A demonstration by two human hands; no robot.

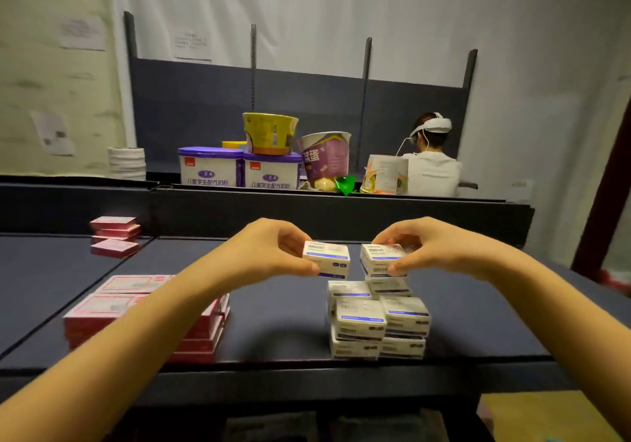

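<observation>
Head view: what do the hands hold?
— The left hand (269,250) pinches the left box (326,258), white; the right hand (426,247) pinches the right box (384,258).
— Where?
— Over the white stack (375,318) near the tabletop's (280,322) front edge, right of the red boxes (102,305).

Dim, even indoor light from overhead. Soft round shadow on dark shelf (273,335) beside stacked white boxes (375,318). Print there smeared by blur. Wide-angle bending at edges; background soft, walls washed pale.
</observation>
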